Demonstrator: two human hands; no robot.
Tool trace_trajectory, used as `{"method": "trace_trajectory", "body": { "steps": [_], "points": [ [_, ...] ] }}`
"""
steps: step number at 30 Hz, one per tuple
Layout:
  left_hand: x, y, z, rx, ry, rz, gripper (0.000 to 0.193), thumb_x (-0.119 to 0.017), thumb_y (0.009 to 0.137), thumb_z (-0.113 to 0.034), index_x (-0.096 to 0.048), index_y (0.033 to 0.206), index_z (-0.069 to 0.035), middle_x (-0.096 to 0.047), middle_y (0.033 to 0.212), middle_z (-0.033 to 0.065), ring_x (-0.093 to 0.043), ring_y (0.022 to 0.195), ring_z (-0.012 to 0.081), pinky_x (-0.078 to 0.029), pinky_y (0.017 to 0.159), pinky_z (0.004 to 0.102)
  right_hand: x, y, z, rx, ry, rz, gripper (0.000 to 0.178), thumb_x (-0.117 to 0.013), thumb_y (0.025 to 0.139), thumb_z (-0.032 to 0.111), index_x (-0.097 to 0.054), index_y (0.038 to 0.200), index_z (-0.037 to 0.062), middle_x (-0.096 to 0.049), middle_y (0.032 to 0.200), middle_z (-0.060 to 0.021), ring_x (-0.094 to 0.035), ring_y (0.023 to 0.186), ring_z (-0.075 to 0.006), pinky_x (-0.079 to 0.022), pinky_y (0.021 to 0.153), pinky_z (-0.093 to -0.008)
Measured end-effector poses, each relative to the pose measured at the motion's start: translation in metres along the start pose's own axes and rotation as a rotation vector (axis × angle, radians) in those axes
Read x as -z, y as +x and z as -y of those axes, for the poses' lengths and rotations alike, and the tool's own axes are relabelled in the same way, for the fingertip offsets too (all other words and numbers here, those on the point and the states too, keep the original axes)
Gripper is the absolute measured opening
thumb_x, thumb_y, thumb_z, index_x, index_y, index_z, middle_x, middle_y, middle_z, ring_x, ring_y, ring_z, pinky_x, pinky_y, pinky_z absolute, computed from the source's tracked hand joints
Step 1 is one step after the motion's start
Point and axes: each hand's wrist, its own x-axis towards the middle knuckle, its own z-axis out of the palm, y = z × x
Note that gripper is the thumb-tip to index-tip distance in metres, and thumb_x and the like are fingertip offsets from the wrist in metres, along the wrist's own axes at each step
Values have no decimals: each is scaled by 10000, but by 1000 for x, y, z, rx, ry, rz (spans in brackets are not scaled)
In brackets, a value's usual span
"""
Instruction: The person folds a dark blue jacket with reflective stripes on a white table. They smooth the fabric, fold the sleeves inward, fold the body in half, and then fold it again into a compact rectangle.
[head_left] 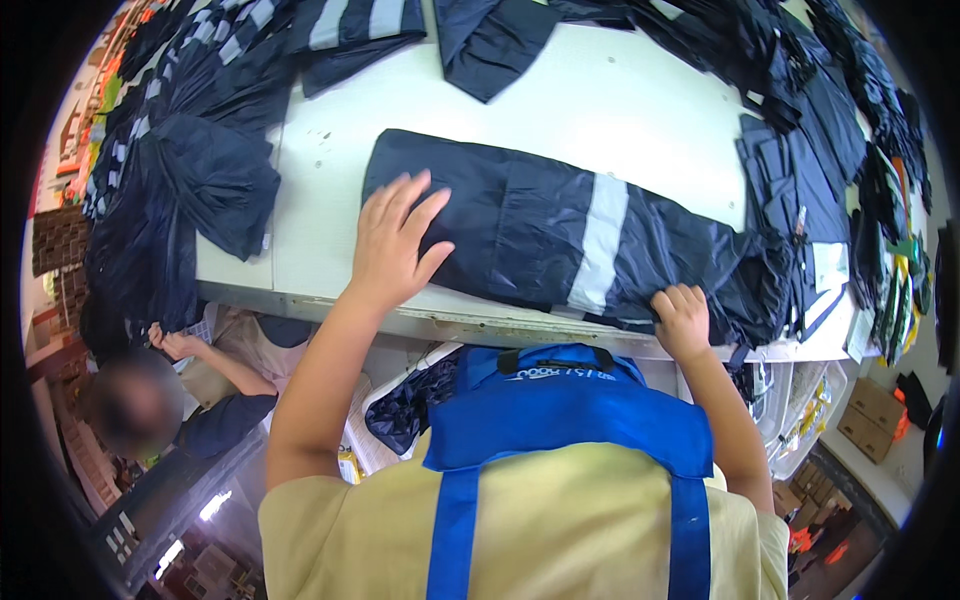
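Observation:
A folded dark navy garment, shiny and crossed by a silver reflective band, lies lengthwise on the white table. Its left end is flat and fairly smooth, while the right end is bunched and gathered. My left hand rests on or just over the left part with fingers spread, holding nothing. At the near edge, right of the silver band, my right hand has its fingers curled over the fabric. The cloth under its fingertips is hidden.
Dark garments pile up at the left, along the far edge and at the right. A co-worker sits at the left. Below the table's right side stands a clear plastic bin; cardboard boxes are farther right.

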Motion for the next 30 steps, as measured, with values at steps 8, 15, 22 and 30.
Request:
{"method": "trace_trajectory", "body": {
  "steps": [8, 15, 22, 30],
  "points": [
    [-80, -22, 29, 126, 177, 257, 679, -606, 851, -431, -349, 1449, -237, -160, 1553, 135, -124, 1418, 398, -111, 1126, 565, 58, -5, -134, -340, 70, -146, 585, -727, 642, 60, -540, 1196, 98, -516, 1292, -141, -428, 1263, -351, -317, 1066, -442],
    [-91, -28, 32, 150, 144, 246, 672, -615, 848, -390, -353, 1442, -217, -144, 1554, 132, -125, 1415, 400, -120, 1123, 573, 46, 8, -214, -306, 57, 36, 225, -537, 634, -60, -522, 817, 69, -543, 813, -120, -543, 899, -348, -405, 804, -424],
    [-106, -12, 23, 162, 130, 227, 666, -609, 849, -429, -362, 1433, -223, -158, 1546, 134, -157, 1400, 413, -138, 1117, 573, 24, 12, -241, -428, -232, 18, 187, -547, 680, -61, -537, 797, 83, -578, 991, -83, -529, 1002, -334, -407, 837, -466],
    [-105, -18, 25, 133, 117, 176, 675, -615, 840, -444, -363, 1432, -239, -170, 1543, 129, -157, 1401, 406, -133, 1119, 569, 9, 41, -14, -183, 53, 65, 658, -670, 791, 418, -438, 1388, 268, -310, 1502, -79, -190, 1407, -380, -130, 1117, -593]
  ]
}}
